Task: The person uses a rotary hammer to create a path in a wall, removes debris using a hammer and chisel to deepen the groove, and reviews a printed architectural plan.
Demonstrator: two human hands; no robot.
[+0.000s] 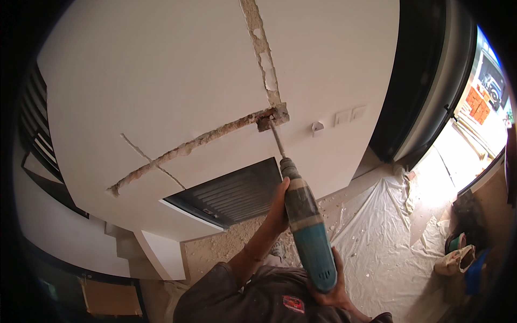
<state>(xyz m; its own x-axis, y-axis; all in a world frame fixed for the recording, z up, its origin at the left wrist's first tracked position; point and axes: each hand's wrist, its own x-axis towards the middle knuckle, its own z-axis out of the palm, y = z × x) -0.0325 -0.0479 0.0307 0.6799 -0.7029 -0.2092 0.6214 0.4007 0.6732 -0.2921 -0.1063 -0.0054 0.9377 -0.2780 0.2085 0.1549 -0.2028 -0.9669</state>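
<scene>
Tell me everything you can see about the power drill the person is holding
The power drill has a teal rear body, a grey dust-coated front section and a long thin bit. It points up and away at the white wall, its bit tip in the chiselled channel where two grooves meet. The left hand grips the front; the right hand holds the rear.

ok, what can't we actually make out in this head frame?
- Chisel tip: buried in the wall channel, head view.
- Right hand: fingers hidden behind the rotary hammer.
- Left hand: palm hidden against the tool's front.
- Wall switches: too small to read their state.
- Bags at right: distorted near the rim.
</scene>
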